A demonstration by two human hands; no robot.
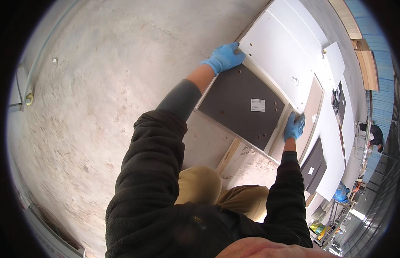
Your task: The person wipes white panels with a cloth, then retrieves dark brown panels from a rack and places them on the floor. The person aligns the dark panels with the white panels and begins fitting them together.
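A white panel [275, 56] with small holes and a printed label lies at the upper right of a stack. My left hand [228, 58], in a blue glove, grips its near left corner. At its near right corner my right hand [294, 126], gloved in blue too, is curled against the edge; its thumb side is partly hidden. Between the two hands and closer to me lies a dark brown panel [241, 105] with round holes and a white label. Pale panel edges show beneath it.
A beige panel [309, 109] and a smaller dark panel [312, 167] lie on white boards to the right. Wooden boards [367, 69] stand beyond. Concrete floor [88, 107] stretches to the left. Another person [374, 134] is far off at the right.
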